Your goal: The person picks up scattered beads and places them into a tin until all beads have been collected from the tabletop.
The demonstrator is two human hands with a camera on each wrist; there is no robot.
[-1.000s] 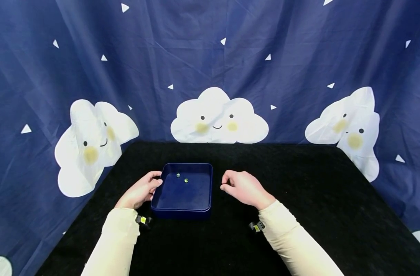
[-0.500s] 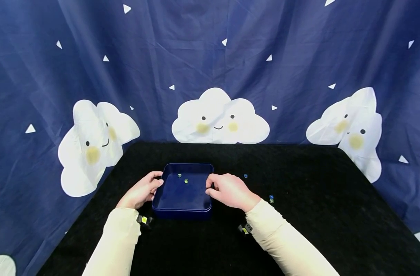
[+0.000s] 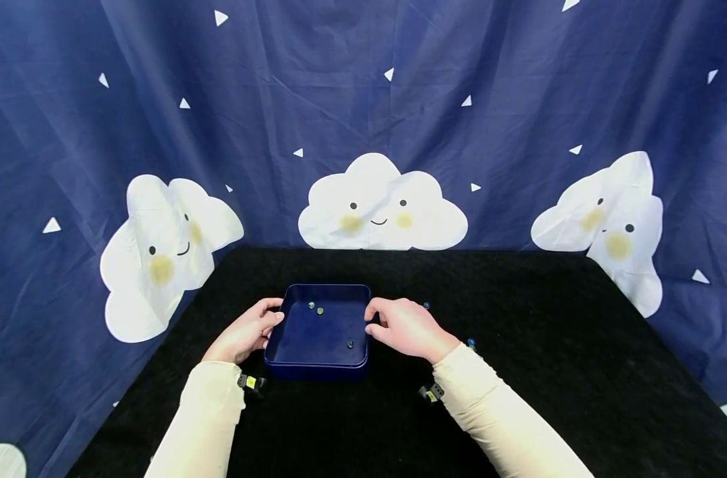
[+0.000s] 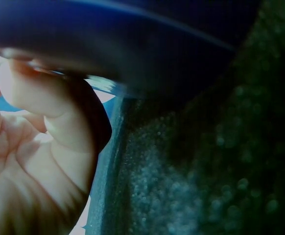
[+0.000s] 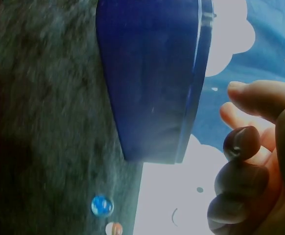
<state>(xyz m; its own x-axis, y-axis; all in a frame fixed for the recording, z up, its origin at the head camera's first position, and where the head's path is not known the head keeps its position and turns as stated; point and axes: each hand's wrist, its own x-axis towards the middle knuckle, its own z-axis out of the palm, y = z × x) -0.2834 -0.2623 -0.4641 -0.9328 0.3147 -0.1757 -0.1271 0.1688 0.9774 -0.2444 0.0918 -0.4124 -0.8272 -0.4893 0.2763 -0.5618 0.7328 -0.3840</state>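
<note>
Head view had my left hand (image 3: 243,334) curled round the left rim of the blue tray (image 3: 297,363), which sat near the middle of the table (image 3: 518,372), a little toward the front edge. My right hand (image 3: 406,327) rested at the tray's right rim with its fingers loosely bent and holding nothing that I could see. Three marbles lay inside the tray: two near its far wall (image 3: 315,308) and a dark one (image 3: 350,344) near the right wall. At least two more (image 3: 471,343) lay on the table to the right of my right hand, so I judged the gathering partly done. On the right wrist view a dark round shape showed by my fingers (image 5: 240,144); I could not tell whether it was a marble or shadow. The left wrist view was blurred, showing only my thumb against the tray's rim.
</note>
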